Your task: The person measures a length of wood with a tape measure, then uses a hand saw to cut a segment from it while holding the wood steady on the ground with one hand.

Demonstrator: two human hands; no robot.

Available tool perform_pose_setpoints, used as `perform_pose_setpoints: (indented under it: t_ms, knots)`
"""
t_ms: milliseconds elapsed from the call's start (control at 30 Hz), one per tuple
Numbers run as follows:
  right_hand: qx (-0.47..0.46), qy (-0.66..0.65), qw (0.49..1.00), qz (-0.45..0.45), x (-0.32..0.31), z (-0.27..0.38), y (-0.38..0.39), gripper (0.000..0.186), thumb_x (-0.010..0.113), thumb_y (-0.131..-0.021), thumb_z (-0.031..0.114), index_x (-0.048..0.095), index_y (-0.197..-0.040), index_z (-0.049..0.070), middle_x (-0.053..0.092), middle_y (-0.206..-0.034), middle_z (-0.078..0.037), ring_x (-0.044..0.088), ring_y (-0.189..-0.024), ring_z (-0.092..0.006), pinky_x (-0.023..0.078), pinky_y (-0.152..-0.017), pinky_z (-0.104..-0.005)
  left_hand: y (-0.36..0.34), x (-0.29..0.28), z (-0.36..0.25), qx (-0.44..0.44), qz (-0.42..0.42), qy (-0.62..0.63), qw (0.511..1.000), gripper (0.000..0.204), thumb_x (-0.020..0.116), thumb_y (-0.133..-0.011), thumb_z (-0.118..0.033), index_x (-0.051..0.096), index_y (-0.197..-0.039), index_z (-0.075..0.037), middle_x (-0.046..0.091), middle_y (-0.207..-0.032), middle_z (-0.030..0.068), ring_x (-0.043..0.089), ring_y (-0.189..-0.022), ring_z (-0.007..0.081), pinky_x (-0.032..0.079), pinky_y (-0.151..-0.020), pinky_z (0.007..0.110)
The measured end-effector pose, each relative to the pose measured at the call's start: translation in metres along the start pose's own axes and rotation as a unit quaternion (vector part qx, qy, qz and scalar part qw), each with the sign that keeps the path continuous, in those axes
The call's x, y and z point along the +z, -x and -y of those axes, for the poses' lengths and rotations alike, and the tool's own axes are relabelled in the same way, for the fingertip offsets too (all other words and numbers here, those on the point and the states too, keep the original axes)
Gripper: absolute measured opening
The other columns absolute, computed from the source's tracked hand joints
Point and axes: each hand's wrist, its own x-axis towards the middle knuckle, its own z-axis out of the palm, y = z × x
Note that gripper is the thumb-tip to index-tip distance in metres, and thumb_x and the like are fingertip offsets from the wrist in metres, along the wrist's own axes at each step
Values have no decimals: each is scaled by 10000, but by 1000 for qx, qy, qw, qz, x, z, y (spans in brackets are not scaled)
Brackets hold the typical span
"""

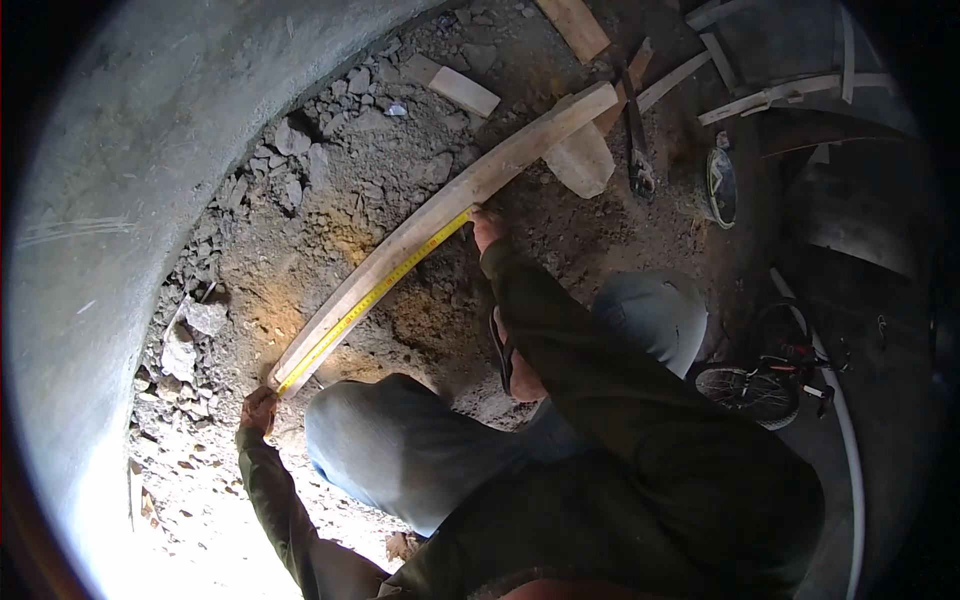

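A long wooden board lies diagonally over the dirt, with a yellow tape measure stretched along its near side. At the board's lower-left end, my left hand pinches the tape against the wood. Farther up the board, my right hand holds the tape at its edge, fingers closed. The board's upper end rests by a pale stone block. My bent knees and a sandalled foot are below the board.
A curved concrete wall borders rubble on the left. Short wood offcuts, a dark long tool and a round bucket lie at upper right. A bicycle and white pipe are at right.
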Motion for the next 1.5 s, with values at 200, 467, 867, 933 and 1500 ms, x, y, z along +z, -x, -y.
perform_pose_setpoints:
  t_ms: [200, 467, 867, 933, 1500]
  knots:
    - [-49, 78, 996, 15, 15, -30, -34, 444, 624, -842, 327, 602, -1092, -39, 602, -1098, -187, 569, -988, -283, 450, -815, -417, -2, -4, 18, 13, -23, 6, 1000, 144, 556, -787, -165, 604, -796, -29, 546, -638, 12, 491, -619, 111, 393, -560, 282]
    - [-31, 31, 999, 6, 6, -3, -25, 430, 604, -859, 324, 597, -1116, -22, 587, -1138, -167, 542, -1029, -248, 419, -869, -376, -8, 3, 6, 16, -11, -19, 1000, 141, 564, -793, -161, 608, -793, -27, 539, -630, 8, 468, -579, 104, 372, -528, 269]
    - [-36, 185, 982, 3, 1, -5, -26, 419, 589, -852, 389, 651, -1021, 11, 641, -1013, -143, 577, -938, -259, 431, -809, -410, -1, 12, -12, 7, -6, 6, 1000, 141, 566, -798, -165, 598, -781, -29, 507, -611, -4, 434, -544, 80, 344, -501, 251]
    - [-39, 176, 983, 46, 0, 11, -10, 423, 584, -863, 373, 637, -1023, -16, 633, -1039, -125, 563, -945, -221, 417, -824, -368, -1, 2, 0, 6, -9, -3, 1000, 141, 568, -796, -167, 600, -783, -31, 506, -611, -6, 434, -544, 80, 342, -500, 250]
    - [-18, 43, 999, -9, -2, -3, -6, 380, 590, -863, 310, 626, -1022, -33, 635, -1049, -115, 556, -1000, -207, 415, -867, -349, 1, 9, -11, 71, -56, -86, 992, 143, 570, -792, -165, 602, -773, -27, 513, -603, -8, 421, -534, 75, 334, -490, 257]
